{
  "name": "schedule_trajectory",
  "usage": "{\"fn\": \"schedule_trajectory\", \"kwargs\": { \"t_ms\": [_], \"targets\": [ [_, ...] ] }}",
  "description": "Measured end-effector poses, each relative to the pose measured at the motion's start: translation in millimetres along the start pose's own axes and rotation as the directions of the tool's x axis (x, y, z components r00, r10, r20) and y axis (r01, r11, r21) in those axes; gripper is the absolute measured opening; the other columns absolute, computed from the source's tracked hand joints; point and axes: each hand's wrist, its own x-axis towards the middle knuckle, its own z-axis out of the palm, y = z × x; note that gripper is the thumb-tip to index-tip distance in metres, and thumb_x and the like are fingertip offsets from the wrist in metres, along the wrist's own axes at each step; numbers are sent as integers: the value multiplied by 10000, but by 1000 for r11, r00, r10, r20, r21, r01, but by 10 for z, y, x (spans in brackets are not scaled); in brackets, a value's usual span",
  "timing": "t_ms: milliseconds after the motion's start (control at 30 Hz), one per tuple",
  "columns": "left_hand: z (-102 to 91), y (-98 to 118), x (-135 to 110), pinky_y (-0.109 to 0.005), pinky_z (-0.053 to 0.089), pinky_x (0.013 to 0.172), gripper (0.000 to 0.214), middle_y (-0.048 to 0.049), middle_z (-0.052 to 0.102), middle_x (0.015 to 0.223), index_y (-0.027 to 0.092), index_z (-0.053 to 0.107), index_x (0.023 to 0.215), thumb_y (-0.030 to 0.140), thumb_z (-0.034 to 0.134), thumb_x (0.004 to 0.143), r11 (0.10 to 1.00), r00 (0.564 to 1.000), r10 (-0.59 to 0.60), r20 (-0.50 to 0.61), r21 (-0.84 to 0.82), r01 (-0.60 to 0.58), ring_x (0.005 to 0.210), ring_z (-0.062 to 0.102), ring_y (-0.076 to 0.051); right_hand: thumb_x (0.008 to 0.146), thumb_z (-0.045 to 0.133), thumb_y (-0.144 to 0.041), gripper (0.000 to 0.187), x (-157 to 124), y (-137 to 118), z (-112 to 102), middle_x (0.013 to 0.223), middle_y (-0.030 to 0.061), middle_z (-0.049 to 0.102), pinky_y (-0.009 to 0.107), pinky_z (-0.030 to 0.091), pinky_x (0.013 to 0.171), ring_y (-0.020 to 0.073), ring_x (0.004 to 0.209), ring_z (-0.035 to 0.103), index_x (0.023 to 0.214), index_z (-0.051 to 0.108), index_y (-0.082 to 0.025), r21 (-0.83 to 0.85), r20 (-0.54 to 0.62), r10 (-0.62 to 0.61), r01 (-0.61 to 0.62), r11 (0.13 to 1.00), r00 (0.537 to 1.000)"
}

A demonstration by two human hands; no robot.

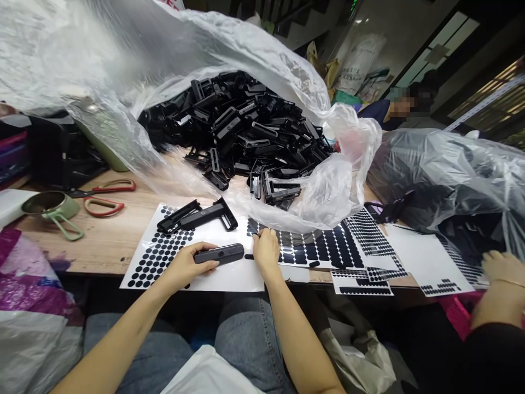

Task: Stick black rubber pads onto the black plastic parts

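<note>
Our left hand point(189, 266) grips a black part point(220, 253) over the dotted sheet point(240, 280); our right hand point(266, 250) curls at the strip sheet point(301, 247), holding what we cannot tell. Our wooden table point(109, 241) bears a parts heap point(246, 123); a person point(375, 111) shows in the dim room point(400, 33).

held part point(220, 253): 1 | parts point(200, 218) on sheet point(241, 280): 2 | scissors point(98, 190): 1 | cup point(57, 210): 1
</note>
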Motion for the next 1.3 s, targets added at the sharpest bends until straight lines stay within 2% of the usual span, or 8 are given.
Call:
{"fn": "schedule_trajectory", "kwargs": {
  "t_ms": [100, 167, 233, 333, 433, 700, 1067, 1300],
  "targets": [
    [2, 6, -3, -308, 549, 677, 464, 2, 683, 733, 175, 599, 1026, 368, 710, 619, 1000, 1000, 1, 4, -7, -1, 638, 669, -180, 818, 453, -241, 130, -46, 30, -56, 927, 110, 566, 345, 402, 770, 221, 846, 548, 817, 559, -164, 213, 21, -64, 58, 975, 998],
    [-1, -1, 1, -312, 547, 684, 452, -6, 685, 776, 175, 609, 1013, 367, 714, 617, 1000, 1000, 22, 3, 0, -22, 635, 668, -178, 805, 467, -304, 155, -97, 69, -78, 839, 66, 574, 323, 412, 735, 185, 768, 540, 775, 553, -179, 418, 96, -107, 58, 907, 990],
    [-4, -13, 9, -321, 548, 687, 454, -12, 685, 802, 175, 622, 1005, 373, 721, 609, 999, 999, 40, -2, 6, -40, 639, 666, -180, 767, 506, -345, 173, -148, 114, -68, 725, 22, 560, 295, 414, 675, 153, 675, 519, 739, 550, -180, 572, 249, -134, -34, 820, 959],
    [-8, -24, 15, -333, 548, 693, 462, -14, 686, 806, 184, 629, 1015, 384, 721, 609, 999, 999, 33, -8, 27, -33, 654, 663, -187, 718, 553, -357, 188, -193, 165, -13, 617, -17, 516, 261, 397, 610, 117, 585, 478, 695, 545, -170, 656, 420, -185, -157, 738, 888],
    [-17, -34, 19, -338, 541, 713, 445, -28, 683, 884, 197, 641, 1005, 392, 719, 613, 996, 999, 47, -15, 76, -46, 697, 657, -194, 701, 568, -360, 195, -199, 181, 18, 606, -24, 514, 253, 394, 607, 108, 581, 474, 675, 541, -168, 668, 443, -198, -175, 724, 874],
    [-39, -91, 46, -355, 478, 838, 413, -47, 674, 960, 218, 680, 965, 427, 714, 611, 958, 982, 185, -33, 227, -172, 878, 619, -240, 697, 574, -340, 179, -210, 136, -16, 598, -26, 510, 244, 390, 585, 106, 572, 464, 659, 541, -168, 650, 427, -179, -163, 742, 887],
    [-24, -45, 15, -376, 449, 885, 401, -46, 676, 952, 232, 675, 947, 440, 714, 607, 965, 982, 185, -39, 198, -174, 916, 602, -252, 734, 534, -309, 134, -274, 57, -30, 598, -15, 542, 264, 397, 599, 135, 598, 500, 674, 549, -190, 550, 339, -143, -73, 832, 930],
    [-32, -42, 25, -377, 448, 888, 409, -54, 673, 963, 231, 672, 949, 456, 708, 610, 960, 980, 196, -37, 213, -184, 942, 594, -259, 736, 536, -287, 131, -312, 18, -22, 705, 24, 595, 303, 427, 702, 165, 712, 545, 648, 536, -190, 530, 273, -133, -34, 847, 953]
  ]
}}
